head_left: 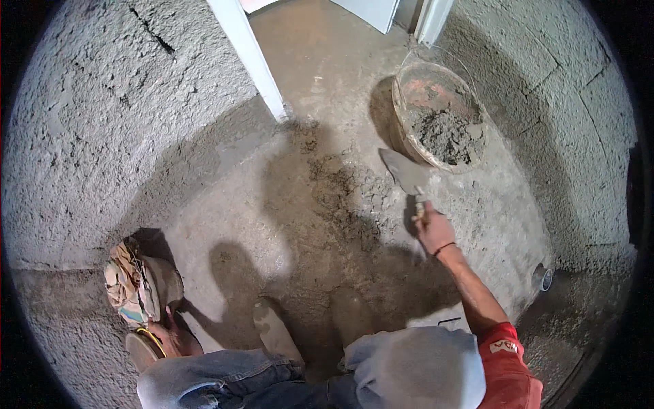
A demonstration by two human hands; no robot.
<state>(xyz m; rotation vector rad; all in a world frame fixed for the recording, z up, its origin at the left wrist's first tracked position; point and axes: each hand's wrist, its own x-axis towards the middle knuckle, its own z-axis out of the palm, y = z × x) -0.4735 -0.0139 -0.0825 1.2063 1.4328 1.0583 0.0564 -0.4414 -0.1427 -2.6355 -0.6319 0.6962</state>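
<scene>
My right hand is closed around the handle of a pointing trowel. Its grey blade lies low over the floor, pointing up and left, near the foot of a bucket. Grey lumpy mortar lies in that bucket. At the lower left my left hand has its fingers apart, beside a crumpled tan patterned cloth piece with a brown rounded part. A round brownish disc and a yellow curved strip sit by the fingers. My knee partly hides this hand.
Rough plastered walls rise on both sides. A white door frame and a white door stand ahead. Mortar crumbs are scattered mid-floor. A grey pipe end sticks out at the right wall. My boots are below.
</scene>
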